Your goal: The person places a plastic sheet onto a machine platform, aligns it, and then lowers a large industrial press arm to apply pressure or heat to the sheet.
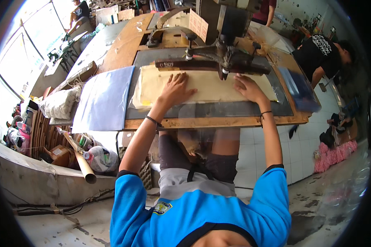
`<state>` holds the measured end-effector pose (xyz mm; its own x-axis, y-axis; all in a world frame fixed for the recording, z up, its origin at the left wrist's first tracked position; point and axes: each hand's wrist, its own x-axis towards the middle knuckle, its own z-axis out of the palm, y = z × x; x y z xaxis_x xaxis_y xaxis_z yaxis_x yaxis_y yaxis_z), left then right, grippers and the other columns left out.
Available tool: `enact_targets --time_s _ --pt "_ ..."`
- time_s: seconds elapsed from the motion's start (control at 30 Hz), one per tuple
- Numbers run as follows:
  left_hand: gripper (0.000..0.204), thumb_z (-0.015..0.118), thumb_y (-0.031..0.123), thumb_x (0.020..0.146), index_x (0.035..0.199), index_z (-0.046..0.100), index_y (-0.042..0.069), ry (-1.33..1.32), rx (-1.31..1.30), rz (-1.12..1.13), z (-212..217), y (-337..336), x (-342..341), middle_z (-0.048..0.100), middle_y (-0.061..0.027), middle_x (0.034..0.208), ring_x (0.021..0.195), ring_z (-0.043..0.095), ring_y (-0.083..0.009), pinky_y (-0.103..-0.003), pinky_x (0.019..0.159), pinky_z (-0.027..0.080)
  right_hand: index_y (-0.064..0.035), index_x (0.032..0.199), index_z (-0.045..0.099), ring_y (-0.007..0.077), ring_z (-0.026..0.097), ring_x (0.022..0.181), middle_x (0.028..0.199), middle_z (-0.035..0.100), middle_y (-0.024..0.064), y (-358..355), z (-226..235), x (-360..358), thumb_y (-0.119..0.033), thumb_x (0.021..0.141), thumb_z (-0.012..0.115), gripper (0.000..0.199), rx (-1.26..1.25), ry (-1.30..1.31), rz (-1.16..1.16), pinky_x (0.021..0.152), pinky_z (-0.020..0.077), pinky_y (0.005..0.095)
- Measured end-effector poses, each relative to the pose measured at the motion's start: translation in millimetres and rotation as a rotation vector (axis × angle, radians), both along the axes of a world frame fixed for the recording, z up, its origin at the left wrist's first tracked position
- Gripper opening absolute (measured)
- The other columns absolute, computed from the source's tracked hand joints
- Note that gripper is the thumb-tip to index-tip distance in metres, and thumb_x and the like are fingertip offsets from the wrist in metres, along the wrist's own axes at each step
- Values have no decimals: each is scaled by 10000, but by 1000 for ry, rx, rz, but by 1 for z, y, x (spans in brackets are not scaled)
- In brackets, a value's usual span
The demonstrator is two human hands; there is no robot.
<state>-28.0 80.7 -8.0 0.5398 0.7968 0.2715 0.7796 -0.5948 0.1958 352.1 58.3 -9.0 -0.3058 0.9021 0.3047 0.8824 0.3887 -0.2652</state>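
Note:
A wide cream-coloured sheet point(212, 88) lies on the dark work surface point(152, 114) in front of me. My left hand point(178, 87) rests on its left half, fingers spread and pointing away from me. On the right half lies my right hand point(249, 87), fingers stretched toward the middle. Just beyond both hands, a long dark bar point(210, 66) of a press-like machine point(224, 51) runs across the sheet's far edge. I cannot tell whether the bar touches the sheet. Clear plastic shows around the sheet's left edge.
Bluish clear plastic sheets point(105, 96) lie at the table's left, more plastic point(294, 88) at its right. A person in a black shirt point(317, 53) bends at the right. A cardboard tube point(84, 166) leans low on the left; a pink bundle point(336, 156) lies on the floor.

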Motion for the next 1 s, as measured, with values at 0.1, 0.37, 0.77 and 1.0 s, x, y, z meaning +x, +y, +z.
enact_targets --time_s 0.1,0.37,0.77,1.0 --pt "788 539 529 1024 1507 433 -84 -7 -13 19 2 1 -2 414 -269 1591 1502 361 -401 -473 1251 277 -9 1351 638 372 530 1368 1483 575 184 -1 0 -10 -431 1009 631 542 39 -19 -11 1154 430 444" --pt "810 571 580 983 1508 469 -29 -70 37 31 -7 2 -5 420 -228 1608 1503 379 -377 -493 1249 272 -11 1365 626 358 525 1380 1470 589 177 9 -18 1 -419 1020 625 533 116 8 51 1169 402 447" --pt "815 479 639 1011 1528 471 8 -35 48 49 -9 14 -3 439 -186 1608 1515 364 -352 -497 1268 230 -21 1365 633 358 517 1381 1470 586 179 11 -14 -1 -392 1018 641 508 56 85 45 1158 414 446" --pt "759 463 595 1029 1536 473 30 -57 31 63 -12 12 -2 443 -177 1609 1528 346 -344 -479 1279 203 -13 1389 622 362 493 1411 1519 548 188 -1 -13 9 -392 1030 622 522 -3 126 -42 1181 391 432"
